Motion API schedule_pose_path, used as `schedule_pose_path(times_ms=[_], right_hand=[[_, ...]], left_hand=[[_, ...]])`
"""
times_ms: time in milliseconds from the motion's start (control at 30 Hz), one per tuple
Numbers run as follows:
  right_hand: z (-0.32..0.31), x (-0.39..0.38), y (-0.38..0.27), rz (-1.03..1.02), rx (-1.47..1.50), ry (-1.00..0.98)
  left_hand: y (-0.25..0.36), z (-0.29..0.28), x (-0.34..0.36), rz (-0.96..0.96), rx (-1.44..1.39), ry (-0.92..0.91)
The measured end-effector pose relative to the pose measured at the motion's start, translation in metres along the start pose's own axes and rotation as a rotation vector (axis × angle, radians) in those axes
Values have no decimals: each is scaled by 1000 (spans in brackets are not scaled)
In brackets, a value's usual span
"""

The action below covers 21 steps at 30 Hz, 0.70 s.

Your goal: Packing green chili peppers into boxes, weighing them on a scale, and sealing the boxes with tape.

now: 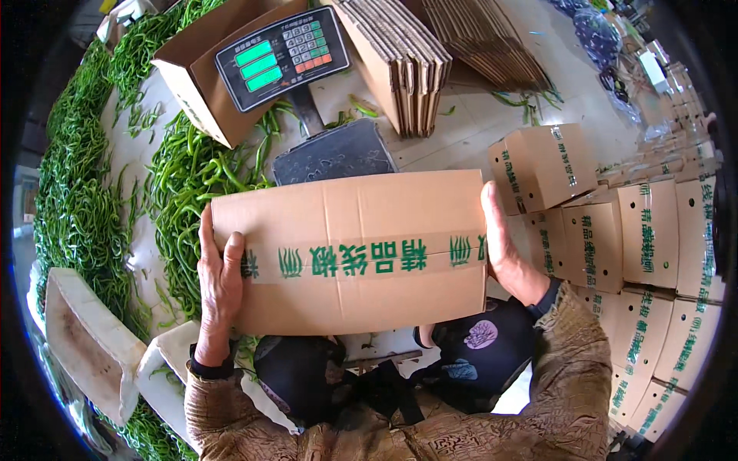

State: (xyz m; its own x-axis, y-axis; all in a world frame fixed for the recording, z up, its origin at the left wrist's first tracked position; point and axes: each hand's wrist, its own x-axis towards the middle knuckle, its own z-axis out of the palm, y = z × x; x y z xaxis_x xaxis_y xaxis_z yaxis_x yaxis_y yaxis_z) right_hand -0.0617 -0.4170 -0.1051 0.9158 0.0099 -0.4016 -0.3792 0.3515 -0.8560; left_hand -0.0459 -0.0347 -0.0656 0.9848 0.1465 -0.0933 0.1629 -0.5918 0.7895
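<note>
A closed brown cardboard box (357, 303) with green print and a clear tape strip is held level above my knees. My left hand (220, 280) grips its left end, thumb on the top edge. Against the right end presses my right hand (507, 250), palm flat and fingers pointing away from me. Between them the box is clamped from both ends; its underside is hidden. Just beyond it lies the dark platform of a weighing scale (338, 154), whose lit display head (281, 58) stands farther back.
Long green chili peppers (184, 207) heap on the floor at left, near white foam boxes (88, 338). An open carton (192, 84) stands behind the display. Flattened cartons (396, 65) lean at the back. Filled-looking boxes (649, 230) are stacked at right, beside a single box (542, 165).
</note>
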Motion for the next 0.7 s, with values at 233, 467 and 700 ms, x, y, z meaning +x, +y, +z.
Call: schedule_pose_path(times_ms=[233,467,700], right_hand=[[-11,4,56,102,-437,-156],[-43,48,98,193,-110,-217],[-3,-6,-72,-226,-14,-285]], left_hand=[[-35,-36,5,-130,-174,-99],[-77,-65,0,-326,-435,37],[-34,-68,-7,144,-276,-89]])
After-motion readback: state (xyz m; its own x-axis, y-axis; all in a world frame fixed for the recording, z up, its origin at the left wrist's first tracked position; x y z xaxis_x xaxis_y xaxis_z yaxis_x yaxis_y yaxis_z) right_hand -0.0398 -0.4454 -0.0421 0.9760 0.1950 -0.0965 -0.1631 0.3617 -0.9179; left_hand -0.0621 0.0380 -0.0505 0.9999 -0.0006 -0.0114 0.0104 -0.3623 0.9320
